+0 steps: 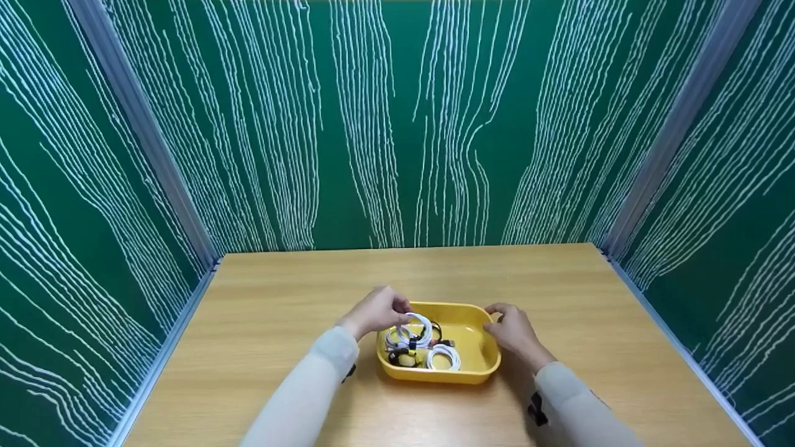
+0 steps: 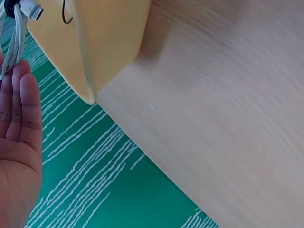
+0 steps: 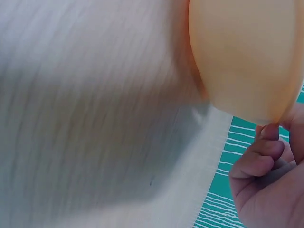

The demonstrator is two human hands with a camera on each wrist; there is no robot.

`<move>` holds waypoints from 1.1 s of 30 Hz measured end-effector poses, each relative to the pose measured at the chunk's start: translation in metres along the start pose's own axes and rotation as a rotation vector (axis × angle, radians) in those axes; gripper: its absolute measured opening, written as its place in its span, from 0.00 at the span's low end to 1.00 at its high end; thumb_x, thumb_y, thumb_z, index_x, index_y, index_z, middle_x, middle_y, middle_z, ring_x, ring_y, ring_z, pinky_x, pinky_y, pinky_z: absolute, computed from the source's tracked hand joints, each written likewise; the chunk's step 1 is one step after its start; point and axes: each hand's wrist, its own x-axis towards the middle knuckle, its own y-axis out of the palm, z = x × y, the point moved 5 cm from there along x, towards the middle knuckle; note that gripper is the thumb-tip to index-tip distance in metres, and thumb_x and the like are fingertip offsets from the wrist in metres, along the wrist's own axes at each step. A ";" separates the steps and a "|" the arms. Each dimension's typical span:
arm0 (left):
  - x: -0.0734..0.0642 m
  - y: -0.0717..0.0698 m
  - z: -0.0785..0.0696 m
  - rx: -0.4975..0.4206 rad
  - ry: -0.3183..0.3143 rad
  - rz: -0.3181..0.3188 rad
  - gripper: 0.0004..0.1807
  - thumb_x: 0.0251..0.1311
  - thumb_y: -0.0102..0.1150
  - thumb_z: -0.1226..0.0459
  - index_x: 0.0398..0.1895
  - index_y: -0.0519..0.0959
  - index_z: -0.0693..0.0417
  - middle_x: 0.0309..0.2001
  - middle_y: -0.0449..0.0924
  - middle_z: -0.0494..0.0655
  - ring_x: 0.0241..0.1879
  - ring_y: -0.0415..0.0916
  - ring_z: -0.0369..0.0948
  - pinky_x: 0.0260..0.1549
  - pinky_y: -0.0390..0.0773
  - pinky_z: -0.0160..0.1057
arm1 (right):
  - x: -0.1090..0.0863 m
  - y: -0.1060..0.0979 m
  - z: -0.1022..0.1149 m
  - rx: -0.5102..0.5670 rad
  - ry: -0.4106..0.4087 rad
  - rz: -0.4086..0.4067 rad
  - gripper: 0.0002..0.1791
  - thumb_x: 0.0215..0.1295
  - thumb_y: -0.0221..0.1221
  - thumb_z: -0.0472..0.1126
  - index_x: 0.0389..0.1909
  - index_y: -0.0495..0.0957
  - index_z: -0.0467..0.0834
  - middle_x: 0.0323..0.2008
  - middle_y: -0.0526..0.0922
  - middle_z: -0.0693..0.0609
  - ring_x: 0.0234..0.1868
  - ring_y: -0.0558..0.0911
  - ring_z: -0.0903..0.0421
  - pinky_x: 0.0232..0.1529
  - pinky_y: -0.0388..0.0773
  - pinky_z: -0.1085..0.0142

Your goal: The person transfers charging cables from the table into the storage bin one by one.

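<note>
A coiled white cable (image 1: 423,330) with a black tie is pinched by my left hand (image 1: 380,310) over the left side of a yellow tray (image 1: 435,375). In the left wrist view the white cable (image 2: 19,38) hangs from the fingertips, its metal plug (image 2: 31,9) showing beside the tie. My right hand (image 1: 512,329) grips the tray's right rim, thumb inside and curled fingers outside, as the right wrist view also shows at the tray wall (image 3: 242,57). Another white cable coil (image 1: 443,358) and a dark cable (image 1: 404,357) lie in the tray.
The tray stands on a wooden table (image 1: 298,279). Green panels (image 1: 410,124) with wavy white lines rise behind and at both sides, joined by grey metal posts (image 1: 155,136). The right part of the tray shows bare yellow floor.
</note>
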 end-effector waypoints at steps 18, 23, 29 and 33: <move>0.016 0.031 -0.006 -0.104 -0.051 -0.132 0.05 0.67 0.72 0.66 0.40 0.92 0.59 0.34 0.91 0.45 0.33 0.80 0.33 0.42 0.86 0.35 | 0.005 0.003 -0.009 0.118 0.025 0.017 0.16 0.68 0.64 0.27 0.55 0.83 0.30 0.28 0.80 0.49 0.25 0.74 0.58 0.24 0.73 0.71; 0.020 0.040 -0.007 -0.147 -0.059 -0.146 0.06 0.68 0.72 0.65 0.40 0.92 0.60 0.33 0.91 0.43 0.34 0.80 0.34 0.42 0.85 0.34 | 0.005 0.005 -0.010 0.119 0.043 0.021 0.15 0.68 0.64 0.28 0.54 0.83 0.31 0.26 0.78 0.50 0.24 0.74 0.58 0.24 0.73 0.70; 0.023 0.051 -0.012 -0.131 -0.050 -0.175 0.05 0.67 0.72 0.66 0.37 0.92 0.58 0.32 0.90 0.41 0.32 0.78 0.31 0.38 0.82 0.31 | 0.005 0.006 -0.009 0.130 0.044 0.019 0.13 0.68 0.63 0.27 0.53 0.82 0.31 0.27 0.78 0.49 0.24 0.74 0.58 0.24 0.74 0.69; 0.024 0.060 -0.015 -0.202 -0.066 -0.176 0.04 0.67 0.72 0.68 0.38 0.91 0.62 0.30 0.88 0.43 0.29 0.79 0.32 0.33 0.85 0.31 | 0.004 0.006 -0.009 0.136 0.058 0.021 0.14 0.70 0.63 0.27 0.54 0.82 0.31 0.28 0.78 0.48 0.25 0.75 0.57 0.25 0.75 0.69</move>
